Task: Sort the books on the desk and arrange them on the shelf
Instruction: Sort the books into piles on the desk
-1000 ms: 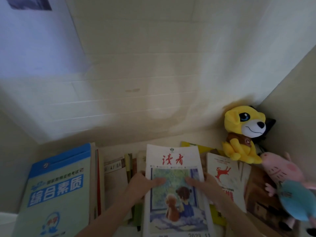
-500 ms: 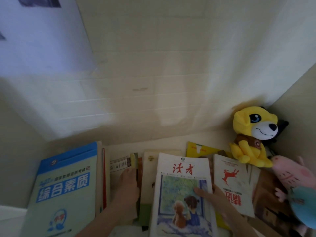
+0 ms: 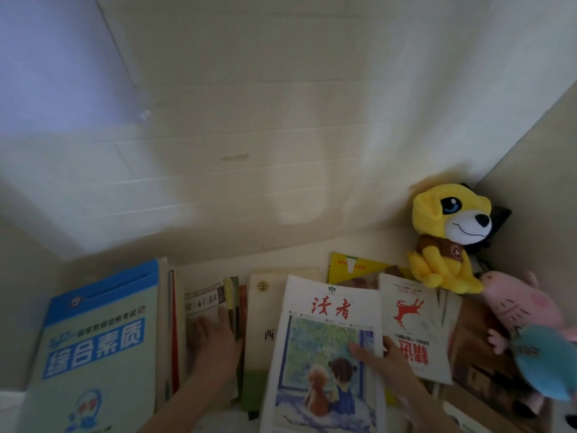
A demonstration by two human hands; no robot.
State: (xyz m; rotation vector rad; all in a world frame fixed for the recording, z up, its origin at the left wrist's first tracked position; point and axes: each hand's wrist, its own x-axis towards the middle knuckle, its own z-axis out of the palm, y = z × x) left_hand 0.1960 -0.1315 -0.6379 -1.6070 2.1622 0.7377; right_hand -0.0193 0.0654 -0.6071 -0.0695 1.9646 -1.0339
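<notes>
A magazine (image 3: 324,348) with red characters and a picture of a child and a dog at a window leans in the shelf, front cover toward me. My right hand (image 3: 384,362) grips its right edge, thumb on the cover. My left hand (image 3: 215,339) presses flat against the upright books (image 3: 204,304) left of it. A big blue and pale green book (image 3: 96,345) stands at the far left. A cream and green book (image 3: 262,326) sits behind the magazine. A white book with a red horse (image 3: 412,320) leans to the right.
A yellow plush dog (image 3: 446,235) sits in the back right corner on the books. A pink and blue plush pig (image 3: 530,326) lies below it. A yellow book (image 3: 349,267) shows behind. The shelf's pale back wall (image 3: 249,151) and right side panel (image 3: 530,157) close the space.
My left hand let go of the magazine's left edge and moved left onto the upright books. My right hand keeps hold of the magazine.
</notes>
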